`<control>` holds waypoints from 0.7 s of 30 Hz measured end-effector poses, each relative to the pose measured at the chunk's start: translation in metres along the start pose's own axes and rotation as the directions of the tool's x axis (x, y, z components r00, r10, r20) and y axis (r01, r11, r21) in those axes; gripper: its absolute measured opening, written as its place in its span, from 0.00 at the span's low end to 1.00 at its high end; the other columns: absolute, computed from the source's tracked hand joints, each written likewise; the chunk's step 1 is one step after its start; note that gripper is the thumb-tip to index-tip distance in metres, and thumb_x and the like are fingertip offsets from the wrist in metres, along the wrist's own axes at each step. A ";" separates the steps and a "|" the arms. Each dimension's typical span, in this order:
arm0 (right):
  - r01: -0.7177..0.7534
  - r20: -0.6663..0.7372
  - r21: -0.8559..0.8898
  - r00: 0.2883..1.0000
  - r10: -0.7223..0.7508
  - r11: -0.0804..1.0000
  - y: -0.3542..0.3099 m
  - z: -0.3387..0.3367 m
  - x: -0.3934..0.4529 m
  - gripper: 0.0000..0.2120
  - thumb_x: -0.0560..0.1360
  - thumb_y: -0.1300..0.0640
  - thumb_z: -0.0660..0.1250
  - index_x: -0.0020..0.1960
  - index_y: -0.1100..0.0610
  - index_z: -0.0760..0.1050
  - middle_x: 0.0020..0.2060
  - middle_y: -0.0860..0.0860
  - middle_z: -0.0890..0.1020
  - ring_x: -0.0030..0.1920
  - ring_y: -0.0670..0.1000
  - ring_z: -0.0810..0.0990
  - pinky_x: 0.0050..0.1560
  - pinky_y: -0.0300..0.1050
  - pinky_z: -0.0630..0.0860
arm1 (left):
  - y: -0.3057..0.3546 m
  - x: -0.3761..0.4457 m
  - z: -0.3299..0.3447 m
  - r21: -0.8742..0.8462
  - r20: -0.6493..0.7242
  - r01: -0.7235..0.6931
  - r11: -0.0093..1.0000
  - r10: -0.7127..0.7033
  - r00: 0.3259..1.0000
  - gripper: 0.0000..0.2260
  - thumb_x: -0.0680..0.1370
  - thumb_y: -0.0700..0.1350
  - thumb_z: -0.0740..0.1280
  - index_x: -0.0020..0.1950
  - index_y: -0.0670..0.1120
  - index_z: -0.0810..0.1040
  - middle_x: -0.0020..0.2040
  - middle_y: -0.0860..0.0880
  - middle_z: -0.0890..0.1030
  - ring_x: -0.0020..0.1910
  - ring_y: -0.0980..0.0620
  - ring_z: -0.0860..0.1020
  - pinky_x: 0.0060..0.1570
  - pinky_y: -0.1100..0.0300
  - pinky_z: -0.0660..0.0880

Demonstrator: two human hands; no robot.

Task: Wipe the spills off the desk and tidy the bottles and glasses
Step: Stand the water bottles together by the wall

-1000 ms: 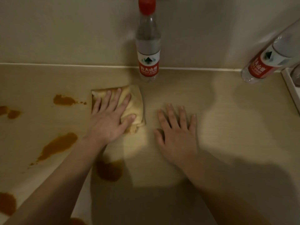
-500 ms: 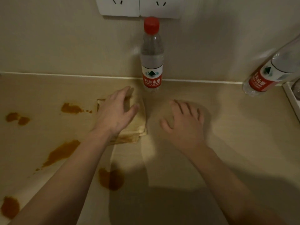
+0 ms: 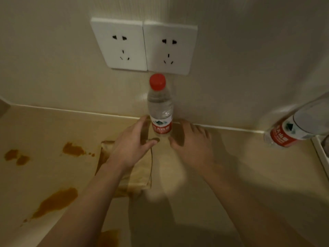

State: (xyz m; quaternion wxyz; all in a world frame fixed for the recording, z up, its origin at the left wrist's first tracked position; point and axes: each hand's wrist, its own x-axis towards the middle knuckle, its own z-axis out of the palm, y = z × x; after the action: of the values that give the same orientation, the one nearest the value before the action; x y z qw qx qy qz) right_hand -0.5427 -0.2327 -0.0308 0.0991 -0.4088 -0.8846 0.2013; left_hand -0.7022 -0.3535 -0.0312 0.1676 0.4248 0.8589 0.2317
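Observation:
A clear water bottle [image 3: 160,107] with a red cap and red label stands upright against the wall at the back of the beige desk [image 3: 231,166]. My left hand [image 3: 131,145] and my right hand [image 3: 192,147] hover on either side of its base, fingers relaxed, not gripping it. A stained yellow cloth [image 3: 138,172] lies flat on the desk below my left hand and wrist. Brown spills [image 3: 57,202] mark the desk's left part, with smaller spots [image 3: 73,149] further back. A second bottle [image 3: 292,127] lies tilted at the right.
Two white wall sockets [image 3: 144,45] sit above the standing bottle. A white tray edge [image 3: 320,154] shows at the far right. Another brown spill [image 3: 108,237] lies near the bottom edge between my forearms.
Both hands lifted off the desk and moved back toward the standing bottle; my left hand left the cloth. The camera tilted up, bringing the sockets into view.

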 end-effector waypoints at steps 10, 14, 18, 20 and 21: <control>0.096 -0.055 0.024 0.994 -0.095 0.995 0.000 0.017 0.022 0.23 0.76 0.40 0.65 0.64 0.54 0.75 0.54 0.53 0.85 0.58 0.60 0.80 0.59 0.57 0.72 | 0.003 0.014 0.015 -0.112 -0.073 -0.066 0.992 0.058 0.996 0.27 0.77 0.56 0.72 0.72 0.57 0.65 0.66 0.52 0.80 0.64 0.48 0.78 0.59 0.49 0.76; 0.090 -0.049 0.030 0.995 -0.088 0.996 0.006 0.015 0.017 0.21 0.77 0.43 0.67 0.64 0.54 0.76 0.54 0.53 0.85 0.59 0.59 0.80 0.57 0.56 0.71 | 0.006 0.012 0.019 -0.096 -0.084 -0.081 0.992 0.073 0.994 0.26 0.77 0.55 0.71 0.73 0.56 0.65 0.65 0.52 0.81 0.63 0.47 0.79 0.59 0.49 0.76; 0.080 -0.066 0.030 0.995 -0.078 0.996 0.015 0.009 0.012 0.20 0.77 0.44 0.68 0.62 0.54 0.76 0.52 0.52 0.85 0.58 0.58 0.79 0.56 0.55 0.70 | 0.016 0.010 0.025 -0.075 -0.090 -0.114 0.991 0.107 0.990 0.26 0.77 0.55 0.72 0.72 0.55 0.66 0.65 0.50 0.81 0.63 0.45 0.79 0.59 0.48 0.76; 0.064 -0.064 0.036 0.996 -0.061 0.997 0.023 0.005 0.008 0.19 0.77 0.43 0.67 0.62 0.54 0.76 0.53 0.52 0.85 0.58 0.58 0.79 0.57 0.55 0.70 | 0.023 0.009 0.030 -0.058 -0.098 -0.134 0.989 0.128 0.987 0.26 0.77 0.56 0.71 0.72 0.55 0.66 0.63 0.50 0.82 0.61 0.45 0.80 0.57 0.50 0.76; 0.052 -0.058 0.040 0.997 -0.050 0.998 0.027 0.003 0.006 0.19 0.77 0.43 0.66 0.62 0.54 0.76 0.53 0.52 0.85 0.59 0.58 0.79 0.58 0.56 0.70 | 0.026 0.009 0.033 -0.052 -0.098 -0.147 0.988 0.141 0.985 0.26 0.77 0.56 0.71 0.71 0.55 0.66 0.63 0.50 0.82 0.60 0.45 0.80 0.56 0.50 0.76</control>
State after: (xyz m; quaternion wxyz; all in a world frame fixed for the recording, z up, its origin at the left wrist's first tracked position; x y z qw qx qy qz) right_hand -0.5292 -0.2134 -0.0456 0.1379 -0.3896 -0.8871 0.2054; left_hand -0.6740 -0.3241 -0.0453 0.1221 0.4692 0.8257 0.2883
